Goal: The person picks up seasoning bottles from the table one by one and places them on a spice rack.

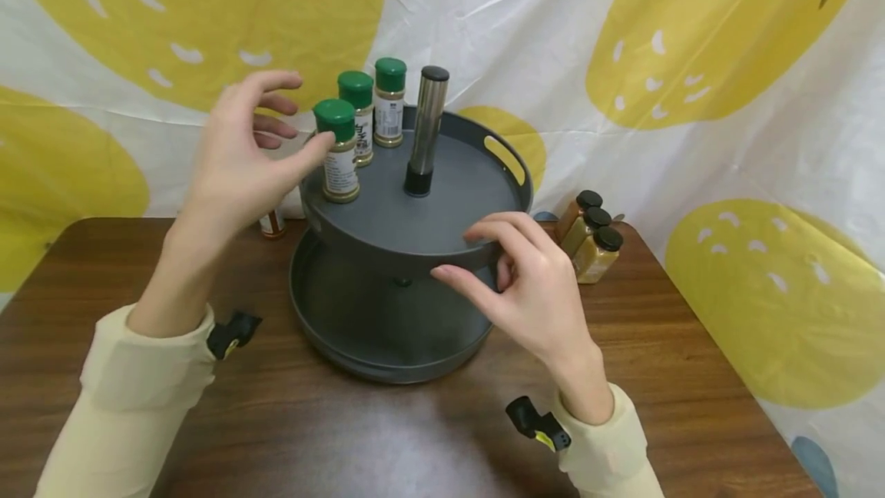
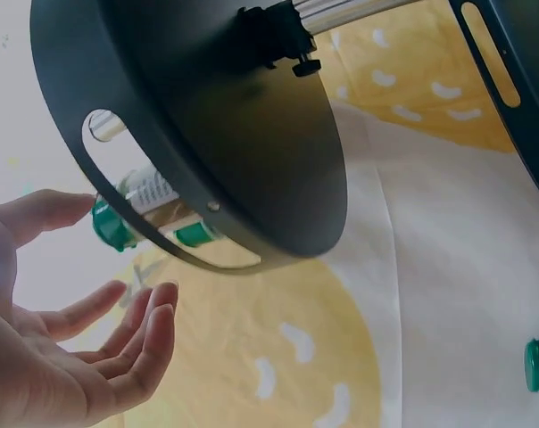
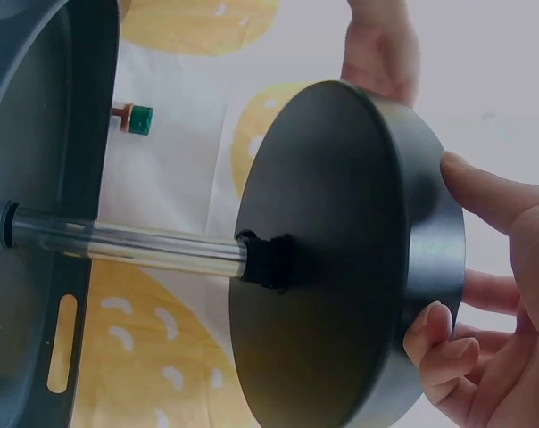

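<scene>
A dark grey two-tier rack stands on the table, with an upper tray (image 1: 442, 214) around a metal pole (image 1: 429, 117). On the upper tray's left side are three green-capped spice jars, a front jar (image 1: 341, 171), a middle jar (image 1: 356, 87) and a back jar (image 1: 389, 114). My left hand (image 1: 238, 156) is spread beside the front jar, thumb at its cap and fingers apart from it. My right hand (image 1: 535, 283) holds the upper tray's front rim loosely, the thumb on its outer wall (image 3: 435, 236) and fingers bent over and against it.
Three black-capped jars (image 1: 598, 256) stand on the wooden table (image 1: 664, 406) right of the rack. Another jar (image 1: 273, 223) is partly hidden behind my left wrist. The rack's lower tray (image 1: 387, 329) sits below. A lemon-patterned cloth (image 1: 484, 6) hangs behind.
</scene>
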Demonstrator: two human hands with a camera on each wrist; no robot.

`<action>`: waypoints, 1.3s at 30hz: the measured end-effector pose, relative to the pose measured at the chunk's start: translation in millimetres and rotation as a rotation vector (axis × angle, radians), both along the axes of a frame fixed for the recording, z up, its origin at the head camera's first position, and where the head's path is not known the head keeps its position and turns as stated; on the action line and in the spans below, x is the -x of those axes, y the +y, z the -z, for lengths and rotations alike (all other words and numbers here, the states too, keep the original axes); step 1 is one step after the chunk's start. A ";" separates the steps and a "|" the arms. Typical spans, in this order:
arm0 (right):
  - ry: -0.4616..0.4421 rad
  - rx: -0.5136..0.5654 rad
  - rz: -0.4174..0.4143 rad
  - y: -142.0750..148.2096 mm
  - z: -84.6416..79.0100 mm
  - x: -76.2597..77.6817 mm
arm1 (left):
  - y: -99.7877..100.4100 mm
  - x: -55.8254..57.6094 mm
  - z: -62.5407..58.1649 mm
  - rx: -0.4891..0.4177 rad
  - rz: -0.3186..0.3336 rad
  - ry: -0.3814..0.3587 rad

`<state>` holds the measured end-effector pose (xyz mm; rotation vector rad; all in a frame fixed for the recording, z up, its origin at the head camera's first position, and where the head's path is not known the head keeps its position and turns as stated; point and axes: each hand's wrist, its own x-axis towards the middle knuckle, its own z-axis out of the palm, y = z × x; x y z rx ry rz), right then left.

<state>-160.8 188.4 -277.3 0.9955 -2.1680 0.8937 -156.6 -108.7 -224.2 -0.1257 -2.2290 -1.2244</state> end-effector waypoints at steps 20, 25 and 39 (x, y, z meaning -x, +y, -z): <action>-0.051 -0.026 -0.092 13.2 -5.0 8.1 | -29.0 -8.4 32.2 -0.056 -0.128 0.038; -0.070 -0.017 -0.114 16.2 -5.7 11.3 | -38.9 -4.0 42.8 -0.061 -0.155 0.028; -0.095 -0.009 -0.168 25.2 -9.2 17.8 | -64.9 16.7 73.8 -0.042 -0.177 -0.104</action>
